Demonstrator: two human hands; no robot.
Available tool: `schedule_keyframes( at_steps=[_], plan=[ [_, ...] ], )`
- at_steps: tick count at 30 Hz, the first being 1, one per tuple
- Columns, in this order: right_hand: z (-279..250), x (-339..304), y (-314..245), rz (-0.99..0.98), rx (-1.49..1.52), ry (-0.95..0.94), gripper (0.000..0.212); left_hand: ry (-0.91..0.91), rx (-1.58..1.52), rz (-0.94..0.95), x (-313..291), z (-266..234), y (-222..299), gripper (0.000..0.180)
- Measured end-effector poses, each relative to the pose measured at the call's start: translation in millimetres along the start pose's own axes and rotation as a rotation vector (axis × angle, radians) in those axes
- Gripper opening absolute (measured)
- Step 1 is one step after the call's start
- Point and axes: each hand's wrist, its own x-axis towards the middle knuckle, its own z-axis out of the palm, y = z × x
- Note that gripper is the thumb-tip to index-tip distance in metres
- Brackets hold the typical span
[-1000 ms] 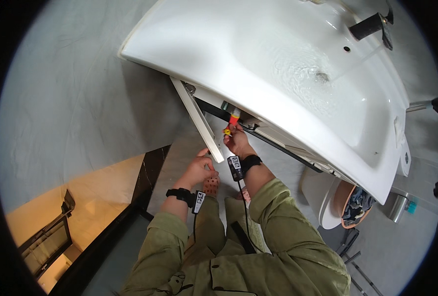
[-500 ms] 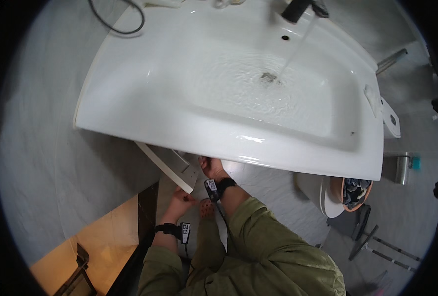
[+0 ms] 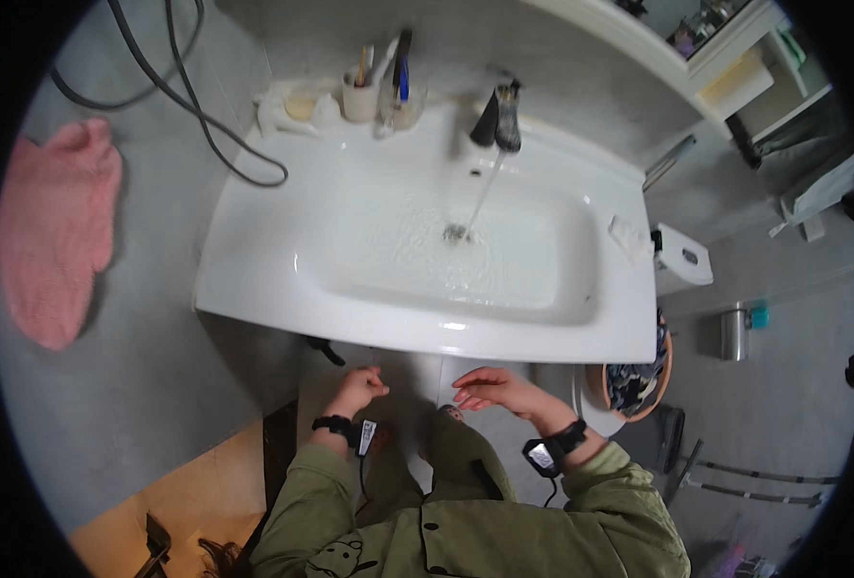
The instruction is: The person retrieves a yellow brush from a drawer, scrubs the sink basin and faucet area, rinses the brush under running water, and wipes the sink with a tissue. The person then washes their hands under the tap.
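My left hand (image 3: 358,389) hovers just below the front edge of the white washbasin (image 3: 379,337), fingers curled in and nothing visible in them. Level with it on the right, my right hand (image 3: 496,389) is open, its fingers stretched toward the left hand and holding nothing. Neither hand touches the basin. Water runs from the black faucet (image 3: 504,120) into shallow rippling water around the drain (image 3: 456,232). A black curved piece (image 3: 327,351) sticks out under the basin's front edge, near my left hand.
Cups with brushes (image 3: 360,96) stand on the basin's back left corner, below a dark hanging hose (image 3: 201,116). A pink towel (image 3: 66,231) hangs at the left. Right of the basin are a basket of dark cloth (image 3: 639,385) and a mirror cabinet (image 3: 735,87) higher up.
My left hand has let go of the white panel under the basin, which no longer shows. The right hand has come out from under the edge and moved right. The view has tilted up.
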Motion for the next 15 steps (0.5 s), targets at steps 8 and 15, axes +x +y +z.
schedule_keyframes(
  at_steps=[8,15],
  plan=[
    [-81.5,-25.7,-317.1,-1.192,-1.108,0.836,0.056,-0.187,0.006,-0.047,-69.1,-24.5,161.5,0.014],
    [-120.2,31.3,-374.2,-0.956,-1.442,0.539,0.057,0.063,-0.183,-0.114,-93.2,-6.8,232.9,0.012]
  ],
)
